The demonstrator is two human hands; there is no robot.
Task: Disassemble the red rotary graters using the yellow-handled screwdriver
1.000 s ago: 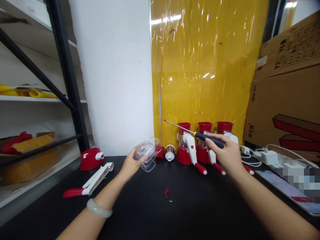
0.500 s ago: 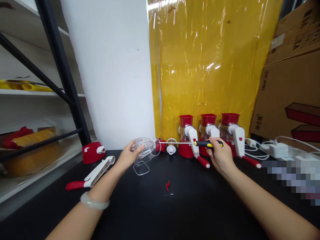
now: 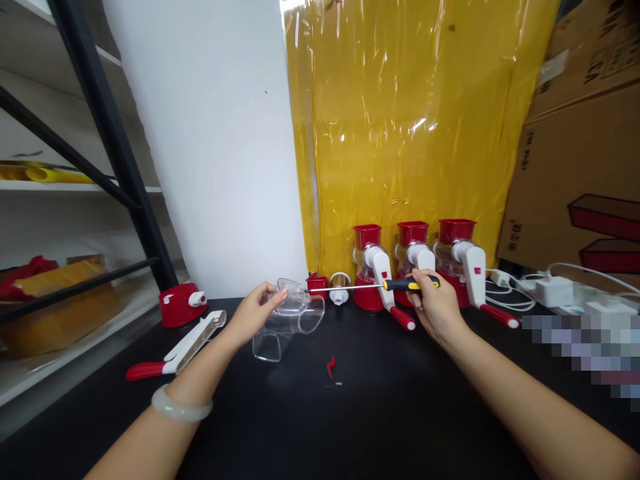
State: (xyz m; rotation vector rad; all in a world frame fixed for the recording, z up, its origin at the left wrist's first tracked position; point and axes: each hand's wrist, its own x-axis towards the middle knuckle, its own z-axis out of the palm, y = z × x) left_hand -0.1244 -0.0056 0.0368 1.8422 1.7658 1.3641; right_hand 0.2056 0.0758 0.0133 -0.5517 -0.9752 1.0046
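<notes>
The screwdriver handle (image 3: pixel 399 285) in the right hand (image 3: pixel 436 303) is black and yellow; the housing (image 3: pixel 286 321) in the left hand (image 3: pixel 256 310) is colourless. Beyond the right hand, the grinders (image 3: pixel 369 297) are red, white and clear.

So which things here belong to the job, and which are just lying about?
Likely in the job: clear plastic housing, in the left hand; screwdriver, in the right hand; red base; white crank; small red piece.

Probably just lying about: cardboard box; white adapter; yellow roll.
</notes>
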